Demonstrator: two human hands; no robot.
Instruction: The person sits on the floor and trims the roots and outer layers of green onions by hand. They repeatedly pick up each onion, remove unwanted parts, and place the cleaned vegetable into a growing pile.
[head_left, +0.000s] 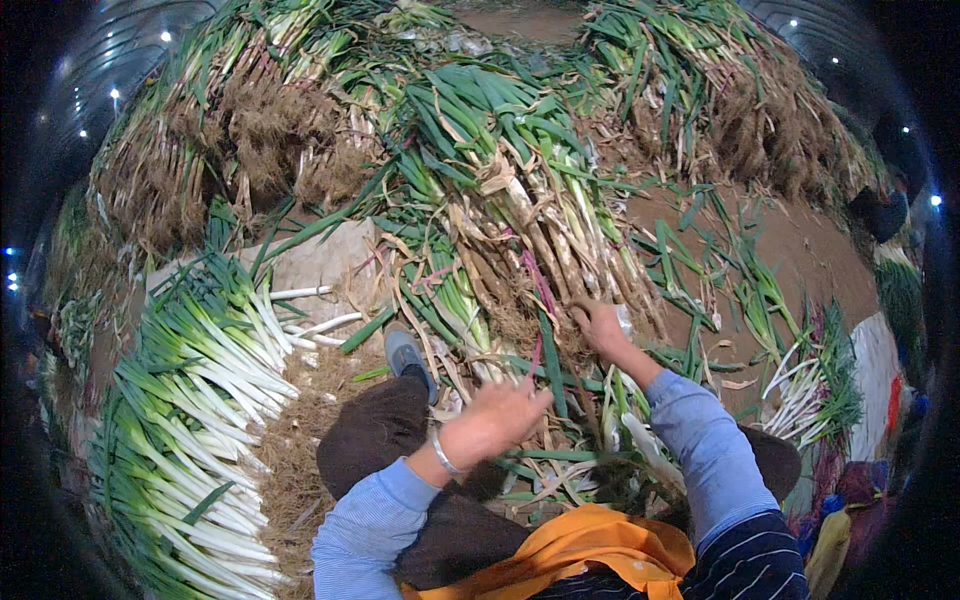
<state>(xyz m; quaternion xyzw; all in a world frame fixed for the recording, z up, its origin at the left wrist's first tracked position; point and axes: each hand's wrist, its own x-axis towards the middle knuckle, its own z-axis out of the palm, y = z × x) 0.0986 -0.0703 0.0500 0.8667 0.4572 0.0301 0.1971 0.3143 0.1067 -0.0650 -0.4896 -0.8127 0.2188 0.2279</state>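
Note:
A large bundle of unpeeled green onions (540, 202) lies before me, its green tops pointing away and its brown, dirty roots towards me. My left hand (495, 420), slightly blurred, has its fingers closed at the lower end of a pink tie strip (537, 352). More of the pink strip shows among the stalks above. My right hand (602, 330) is at the root end of the bundle, fingers curled against it; what they grip is hidden. On the left, cleaned green onions (202, 397) with white stems lie in a row, roots turned towards my leg.
Heaps of unpeeled onions stand at the back left (262, 127) and back right (750, 112). Loose leaves and dry peelings (697, 277) litter the soil. A small pile of thin onions (802, 390) lies at right. My shoe (409, 356) rests near a pale sheet (322, 259).

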